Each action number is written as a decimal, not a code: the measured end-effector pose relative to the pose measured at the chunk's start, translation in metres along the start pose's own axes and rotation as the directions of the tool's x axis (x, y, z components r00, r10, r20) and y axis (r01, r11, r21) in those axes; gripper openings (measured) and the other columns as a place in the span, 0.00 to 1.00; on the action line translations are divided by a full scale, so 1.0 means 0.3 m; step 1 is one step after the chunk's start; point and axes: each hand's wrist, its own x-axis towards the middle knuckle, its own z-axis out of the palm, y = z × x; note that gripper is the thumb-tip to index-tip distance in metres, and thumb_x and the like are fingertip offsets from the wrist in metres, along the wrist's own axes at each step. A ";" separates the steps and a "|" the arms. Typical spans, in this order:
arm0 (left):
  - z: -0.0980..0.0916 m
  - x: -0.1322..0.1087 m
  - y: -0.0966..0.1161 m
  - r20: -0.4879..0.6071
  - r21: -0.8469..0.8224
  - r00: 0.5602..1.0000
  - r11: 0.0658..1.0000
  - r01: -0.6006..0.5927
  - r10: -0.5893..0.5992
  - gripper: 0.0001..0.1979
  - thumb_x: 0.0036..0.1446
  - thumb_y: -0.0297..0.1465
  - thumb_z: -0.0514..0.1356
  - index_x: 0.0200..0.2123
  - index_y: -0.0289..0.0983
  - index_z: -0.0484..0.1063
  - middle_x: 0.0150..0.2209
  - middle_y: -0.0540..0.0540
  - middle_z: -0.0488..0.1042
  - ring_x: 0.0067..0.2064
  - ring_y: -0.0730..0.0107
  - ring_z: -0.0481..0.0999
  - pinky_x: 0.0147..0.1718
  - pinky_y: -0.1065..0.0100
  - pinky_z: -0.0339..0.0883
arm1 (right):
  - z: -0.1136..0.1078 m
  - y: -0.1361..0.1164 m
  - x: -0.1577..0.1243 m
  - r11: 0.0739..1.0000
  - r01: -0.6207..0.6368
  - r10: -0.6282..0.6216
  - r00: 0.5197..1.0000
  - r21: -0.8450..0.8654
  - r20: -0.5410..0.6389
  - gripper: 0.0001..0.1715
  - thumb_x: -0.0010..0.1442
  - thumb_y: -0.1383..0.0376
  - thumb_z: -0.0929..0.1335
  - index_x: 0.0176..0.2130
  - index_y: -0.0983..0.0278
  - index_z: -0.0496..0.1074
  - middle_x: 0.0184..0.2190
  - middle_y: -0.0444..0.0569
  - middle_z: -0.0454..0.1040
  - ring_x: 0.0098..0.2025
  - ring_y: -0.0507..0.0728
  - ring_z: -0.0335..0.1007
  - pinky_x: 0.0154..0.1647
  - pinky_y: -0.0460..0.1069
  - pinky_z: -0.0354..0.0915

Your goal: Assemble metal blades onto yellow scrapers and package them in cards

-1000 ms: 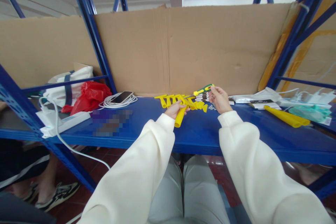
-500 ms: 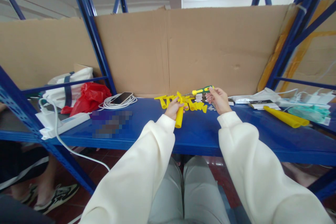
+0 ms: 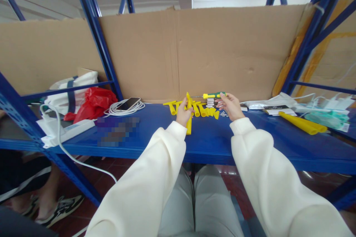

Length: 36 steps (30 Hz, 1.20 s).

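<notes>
My left hand [image 3: 184, 114] is closed around a yellow plastic handle-like piece [image 3: 189, 126], a tube with a narrower upper part. In my right hand [image 3: 231, 106] is a screwdriver [image 3: 213, 96] with a green and yellow handle, gripped at its butt end. Its shaft points left, and the tip meets the upper part of the yellow piece; exact contact is too small to tell. Behind and between the hands lie several yellow T-shaped pieces [image 3: 197, 109]. Small metal screws [image 3: 224, 114] are scattered below my right hand, beside a row of small dark-and-white parts [image 3: 210, 102].
To the left are a phone [image 3: 129, 103] on a coiled white cable [image 3: 111, 109], a red bag [image 3: 96, 102] and a power strip [image 3: 68, 133]. Two long yellow tubes [image 3: 303, 123] lie right. A cardboard wall [image 3: 222, 52] closes the back. A person's legs show at lower left.
The screwdriver has turned closer to level, its tip now against the upper part of the yellow piece. My left hand has tilted that piece more upright.
</notes>
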 end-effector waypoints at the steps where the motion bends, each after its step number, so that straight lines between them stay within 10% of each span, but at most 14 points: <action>1: 0.000 -0.003 0.004 0.000 -0.007 1.000 1.000 0.013 -0.013 0.44 0.53 0.18 0.63 0.71 0.47 0.60 0.63 0.38 0.71 0.32 0.74 0.80 0.17 0.80 0.63 | 0.001 0.000 -0.001 1.000 -0.003 0.003 1.000 -0.002 0.001 0.34 0.40 0.42 0.80 0.33 0.60 0.68 0.26 0.44 0.80 0.20 0.50 0.72 0.16 0.42 0.63; 21: -0.001 -0.017 0.041 -0.019 -0.144 0.988 0.978 0.152 -0.156 0.39 0.55 0.15 0.58 0.69 0.41 0.61 0.60 0.39 0.74 0.32 0.74 0.81 0.17 0.80 0.60 | 0.010 0.012 -0.011 0.982 -0.100 0.102 0.995 -0.162 0.004 0.26 0.49 0.51 0.80 0.34 0.62 0.69 0.22 0.44 0.78 0.17 0.48 0.70 0.14 0.40 0.62; 36: 0.000 -0.003 0.017 -0.066 -0.107 0.986 0.983 0.147 -0.154 0.30 0.49 0.15 0.60 0.57 0.36 0.72 0.43 0.44 0.79 0.25 0.78 0.74 0.19 0.78 0.60 | -0.038 0.134 0.004 0.732 -0.016 0.344 0.872 -0.682 0.348 0.21 0.38 0.62 0.84 0.25 0.62 0.73 0.13 0.36 0.69 0.12 0.48 0.62 0.12 0.42 0.55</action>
